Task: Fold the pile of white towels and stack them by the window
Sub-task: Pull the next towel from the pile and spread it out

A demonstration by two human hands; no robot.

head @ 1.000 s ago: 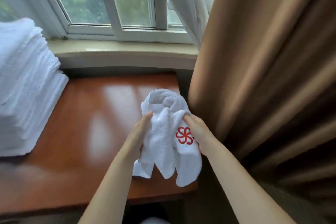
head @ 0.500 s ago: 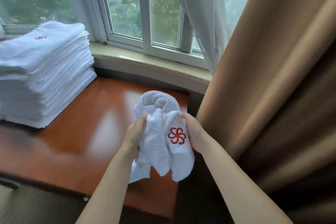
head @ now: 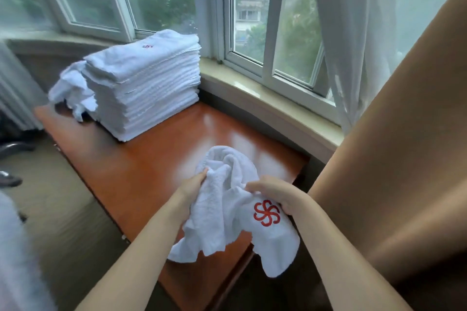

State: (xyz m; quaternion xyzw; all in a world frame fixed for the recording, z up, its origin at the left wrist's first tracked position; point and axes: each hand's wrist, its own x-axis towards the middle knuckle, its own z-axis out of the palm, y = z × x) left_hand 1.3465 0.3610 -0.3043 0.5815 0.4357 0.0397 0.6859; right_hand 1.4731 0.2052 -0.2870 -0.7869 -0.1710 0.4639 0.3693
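A crumpled white towel (head: 227, 214) with a red flower logo hangs between my hands above the near end of the wooden table (head: 156, 171). My left hand (head: 193, 185) grips its left side. My right hand (head: 275, 194) grips the edge just above the logo. A tall stack of folded white towels (head: 146, 83) stands at the table's far end beside the window sill (head: 265, 98). Loose unfolded towels (head: 72, 91) lie against the stack's left side.
A brown curtain (head: 394, 159) hangs close on the right, with a sheer white curtain (head: 353, 33) behind it. The window (head: 252, 20) runs along the back. The floor (head: 50, 197) lies to the left of the table, and a blurred white shape (head: 17, 260) fills the lower left corner.
The view has swung left and up, bringing the whole folded stack and the loose towels into sight. My right hand has shifted to the towel's edge above the logo; both hands keep hold.
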